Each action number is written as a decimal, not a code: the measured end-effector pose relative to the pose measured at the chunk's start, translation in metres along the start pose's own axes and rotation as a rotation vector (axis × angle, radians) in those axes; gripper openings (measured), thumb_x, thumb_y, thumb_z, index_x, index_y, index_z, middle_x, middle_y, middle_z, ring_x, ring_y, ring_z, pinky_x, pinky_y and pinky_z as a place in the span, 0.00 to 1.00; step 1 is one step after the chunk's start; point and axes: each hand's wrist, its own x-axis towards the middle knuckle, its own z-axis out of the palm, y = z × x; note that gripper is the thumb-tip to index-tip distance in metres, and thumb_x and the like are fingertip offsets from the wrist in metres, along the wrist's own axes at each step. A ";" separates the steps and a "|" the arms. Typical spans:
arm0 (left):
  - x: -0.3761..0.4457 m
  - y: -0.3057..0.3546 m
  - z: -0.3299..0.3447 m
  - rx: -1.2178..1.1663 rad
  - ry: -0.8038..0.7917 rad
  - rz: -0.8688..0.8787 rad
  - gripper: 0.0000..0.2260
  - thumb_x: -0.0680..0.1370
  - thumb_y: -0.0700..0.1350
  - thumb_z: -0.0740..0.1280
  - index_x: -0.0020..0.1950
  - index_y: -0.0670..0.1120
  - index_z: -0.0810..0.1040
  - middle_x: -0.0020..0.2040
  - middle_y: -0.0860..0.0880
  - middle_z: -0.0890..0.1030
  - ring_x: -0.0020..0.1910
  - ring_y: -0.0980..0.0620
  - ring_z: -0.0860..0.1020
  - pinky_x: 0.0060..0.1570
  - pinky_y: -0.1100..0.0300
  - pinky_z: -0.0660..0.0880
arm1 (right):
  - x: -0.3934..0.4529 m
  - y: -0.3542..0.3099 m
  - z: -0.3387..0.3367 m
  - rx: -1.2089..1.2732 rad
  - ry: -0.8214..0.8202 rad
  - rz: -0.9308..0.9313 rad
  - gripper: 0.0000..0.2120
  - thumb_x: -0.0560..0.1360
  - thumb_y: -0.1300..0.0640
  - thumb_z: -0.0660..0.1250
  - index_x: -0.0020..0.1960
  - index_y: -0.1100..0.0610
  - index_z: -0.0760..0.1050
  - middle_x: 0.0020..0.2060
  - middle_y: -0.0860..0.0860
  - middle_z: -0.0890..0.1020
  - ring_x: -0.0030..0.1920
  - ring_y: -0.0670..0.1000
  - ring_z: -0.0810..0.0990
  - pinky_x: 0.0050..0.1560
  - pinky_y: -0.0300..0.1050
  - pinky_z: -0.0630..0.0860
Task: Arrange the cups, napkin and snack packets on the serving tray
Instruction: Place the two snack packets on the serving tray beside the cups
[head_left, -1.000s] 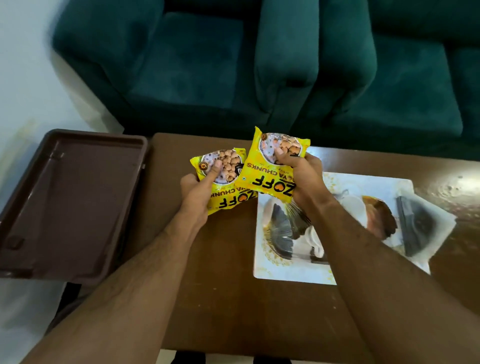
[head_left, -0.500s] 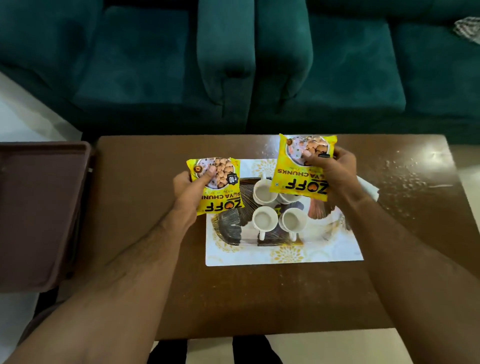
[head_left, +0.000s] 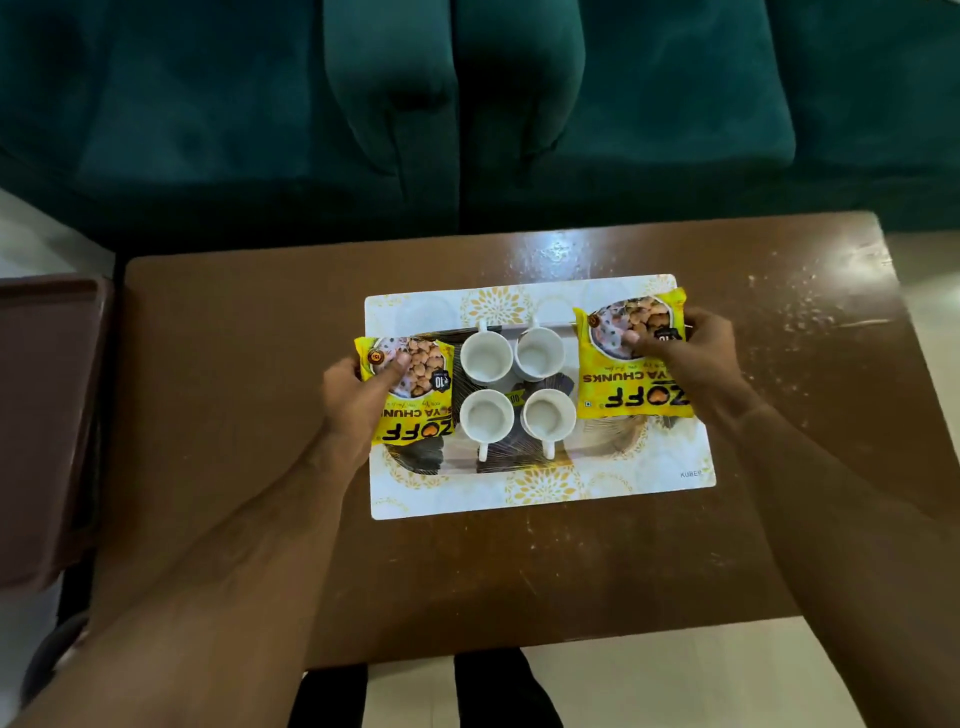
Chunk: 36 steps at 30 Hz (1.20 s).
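Brown table (head_left: 234, 415) carries the tray (head_left: 540, 499), four cups (head_left: 517, 387) mid-tray. Left hand (head_left: 353, 400) and right hand (head_left: 691, 348) each pinch a packet (head_left: 410, 389); lower both flat at the tray's side edges, clear of cups

Both bare forearms reached forward, well apart. The left hand (head_left: 358, 397) was closed with its thumb pressed on top of what it gripped. The right hand (head_left: 691, 351) was curled likewise, thumb pointing inward toward the left.
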 end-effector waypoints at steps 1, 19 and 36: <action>-0.001 -0.002 0.002 0.011 -0.001 0.006 0.10 0.74 0.45 0.79 0.53 0.45 0.85 0.48 0.46 0.88 0.47 0.46 0.87 0.52 0.40 0.84 | 0.001 0.003 0.000 -0.034 -0.006 -0.022 0.13 0.66 0.62 0.82 0.47 0.54 0.83 0.40 0.46 0.89 0.40 0.48 0.88 0.34 0.40 0.82; -0.011 -0.009 0.023 0.251 0.198 0.166 0.17 0.79 0.55 0.71 0.48 0.40 0.81 0.44 0.44 0.85 0.46 0.43 0.83 0.48 0.48 0.79 | 0.007 0.035 0.034 -0.226 -0.006 0.004 0.16 0.80 0.60 0.70 0.65 0.62 0.72 0.58 0.53 0.82 0.58 0.51 0.80 0.59 0.49 0.76; -0.025 -0.018 0.041 0.560 0.283 0.268 0.31 0.78 0.46 0.72 0.77 0.38 0.65 0.68 0.38 0.71 0.66 0.37 0.73 0.63 0.42 0.73 | -0.026 0.053 0.069 -0.869 0.275 -0.301 0.23 0.81 0.61 0.61 0.74 0.65 0.64 0.70 0.66 0.67 0.69 0.66 0.69 0.69 0.57 0.68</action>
